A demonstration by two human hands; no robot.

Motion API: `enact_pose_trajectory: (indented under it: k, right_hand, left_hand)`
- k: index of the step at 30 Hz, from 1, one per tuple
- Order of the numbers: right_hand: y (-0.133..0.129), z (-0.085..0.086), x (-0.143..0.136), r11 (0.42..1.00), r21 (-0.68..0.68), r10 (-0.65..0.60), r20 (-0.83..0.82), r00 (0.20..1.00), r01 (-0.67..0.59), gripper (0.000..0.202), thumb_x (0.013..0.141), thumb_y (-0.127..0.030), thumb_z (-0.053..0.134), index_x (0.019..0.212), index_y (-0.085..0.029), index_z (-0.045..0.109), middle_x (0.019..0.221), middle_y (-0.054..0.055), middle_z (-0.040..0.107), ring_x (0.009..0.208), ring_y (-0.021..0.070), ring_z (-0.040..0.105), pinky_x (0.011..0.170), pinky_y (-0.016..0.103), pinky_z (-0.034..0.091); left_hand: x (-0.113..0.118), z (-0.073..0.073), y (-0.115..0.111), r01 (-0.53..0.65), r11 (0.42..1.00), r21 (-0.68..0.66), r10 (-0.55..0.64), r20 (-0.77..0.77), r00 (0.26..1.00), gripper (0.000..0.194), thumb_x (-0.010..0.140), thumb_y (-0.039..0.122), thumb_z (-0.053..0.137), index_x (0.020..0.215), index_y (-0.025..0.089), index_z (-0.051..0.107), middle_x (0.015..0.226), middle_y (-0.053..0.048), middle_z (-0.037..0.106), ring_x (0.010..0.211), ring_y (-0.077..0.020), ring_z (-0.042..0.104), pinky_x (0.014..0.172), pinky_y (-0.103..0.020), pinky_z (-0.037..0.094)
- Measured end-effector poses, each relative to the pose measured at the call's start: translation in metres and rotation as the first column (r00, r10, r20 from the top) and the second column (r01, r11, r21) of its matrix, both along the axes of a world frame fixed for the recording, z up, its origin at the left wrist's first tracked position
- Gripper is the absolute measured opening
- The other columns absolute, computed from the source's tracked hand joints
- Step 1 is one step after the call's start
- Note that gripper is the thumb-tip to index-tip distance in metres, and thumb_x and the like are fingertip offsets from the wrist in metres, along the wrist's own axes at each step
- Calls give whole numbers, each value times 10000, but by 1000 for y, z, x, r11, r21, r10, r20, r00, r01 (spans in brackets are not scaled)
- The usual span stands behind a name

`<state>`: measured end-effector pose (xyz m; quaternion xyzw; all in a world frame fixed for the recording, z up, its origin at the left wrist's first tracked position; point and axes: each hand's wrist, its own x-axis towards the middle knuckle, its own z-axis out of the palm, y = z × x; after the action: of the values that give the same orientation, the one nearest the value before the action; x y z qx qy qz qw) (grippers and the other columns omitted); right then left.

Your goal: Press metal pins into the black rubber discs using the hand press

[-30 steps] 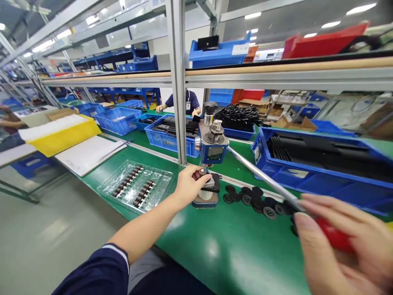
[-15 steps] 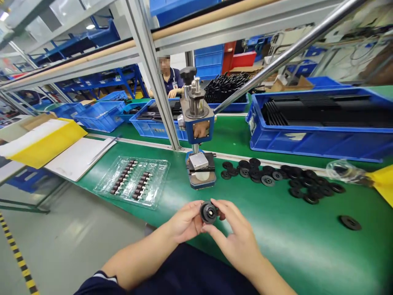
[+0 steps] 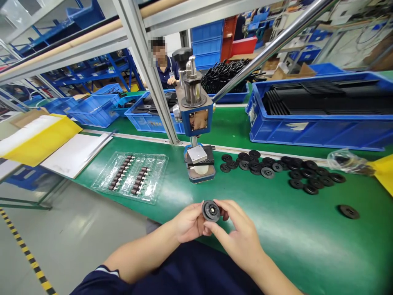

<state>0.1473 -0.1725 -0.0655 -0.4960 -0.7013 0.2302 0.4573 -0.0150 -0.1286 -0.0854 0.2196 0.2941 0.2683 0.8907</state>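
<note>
Between my two hands is a black round wheel [image 3: 211, 211] with a stepped hub and a small light-coloured centre. My left hand [image 3: 190, 223] grips it from the left side, its fingers partly behind the part. My right hand [image 3: 236, 227] holds the right rim, thumb below and index finger on top. The wheel is held over the near edge of the green bench, its hub face tilted up towards me. Beyond it stands a small bench press [image 3: 196, 112] with a metal block [image 3: 197, 155] and a round white piece [image 3: 201, 169] at its base.
Left of the press lies a clear plastic tray [image 3: 153, 162] with rows of dark cylindrical parts. Several black discs [image 3: 267, 172] are scattered to the right, one disc [image 3: 348, 212] apart. Blue bins [image 3: 319, 131] line the back. A metal post [image 3: 153, 78] rises beside the press; a co-worker [image 3: 166, 65] sits beyond.
The wheel has turned slightly in my hands, so its flat face shows more fully towards me. Both hands keep their hold. The camera view has shifted a little.
</note>
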Motion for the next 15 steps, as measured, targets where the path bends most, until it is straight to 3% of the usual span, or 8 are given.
enact_pose_trajectory:
  k: [6, 10, 12, 15]
  right_hand:
    - [-1, 0, -2, 1000, -12, -7, 2, 1000, 7, 377, 826, -226, 677, 1181, -195, 555, 1015, 61, 595, 871, 154, 576, 732, 279, 523]
    - [4, -1, 6, 1000, -1, -2, 50, 999, 2, 398, 842, -307, 686, 1201, -201, 550, 1025, 67, 602, 849, 151, 586, 713, 275, 535]
    - [12, 13, 17, 998, 56, -6, 104, 995, 0, 473, 837, -365, 697, 1250, -206, 531, 1073, 76, 600, 862, 154, 593, 731, 282, 541]
    - [27, 61, 40, 971, 217, -141, 166, 976, 104, 508, 844, -407, 682, 1289, -217, 527, 1125, 81, 606, 907, 175, 606, 808, 321, 536]
  left_hand:
    - [0, -3, -4, 24, 1000, 6, -24, -23, 999, 451, 843, 511, 623, 996, 88, 664, 689, -31, 565, 500, -78, 461, 487, -215, 309]
    - [-6, 13, 7, -53, 987, 153, 69, -103, 992, 392, 809, 484, 682, 933, 113, 665, 721, -35, 594, 525, -70, 462, 506, -213, 317]
    - [-13, 32, 22, -115, 934, 339, 189, -195, 962, 342, 756, 417, 756, 907, 122, 671, 682, -9, 578, 534, -66, 464, 528, -212, 330]
    - [-24, 66, 52, -191, 756, 626, 426, -248, 870, 342, 668, 332, 833, 897, 119, 695, 688, 5, 570, 584, -67, 471, 572, -212, 353]
